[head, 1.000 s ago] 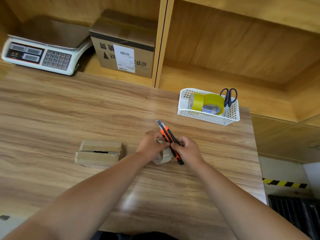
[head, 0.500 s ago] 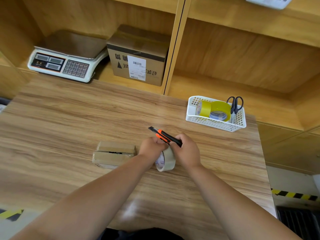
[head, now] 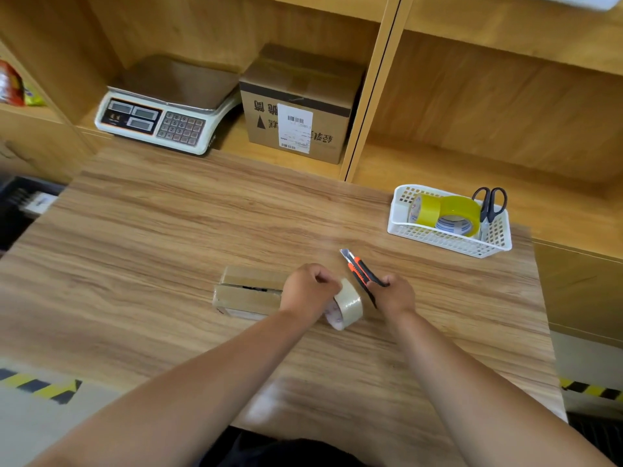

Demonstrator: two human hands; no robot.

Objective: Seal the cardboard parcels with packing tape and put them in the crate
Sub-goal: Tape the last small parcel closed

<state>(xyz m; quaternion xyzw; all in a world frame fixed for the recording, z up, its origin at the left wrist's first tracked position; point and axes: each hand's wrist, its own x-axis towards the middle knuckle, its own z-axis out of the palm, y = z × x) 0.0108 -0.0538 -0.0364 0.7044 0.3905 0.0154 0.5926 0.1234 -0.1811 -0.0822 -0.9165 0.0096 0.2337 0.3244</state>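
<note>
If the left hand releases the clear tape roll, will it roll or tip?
Likely it rolls: the clear tape roll looks to stand on its round edge on the smooth table. Probably light, being a hollow ring.

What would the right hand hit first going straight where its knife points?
The right hand with its orange-and-black utility knife crosses bare wooden table, then probably meets the labelled brown cardboard box; depth unclear.

The left hand covers the right end of the small parcel and part of the clear tape roll. The rear of the utility knife disappears inside the right hand. Print on the shelf box's label is too small to read. The top edge cuts off a white object.
</note>
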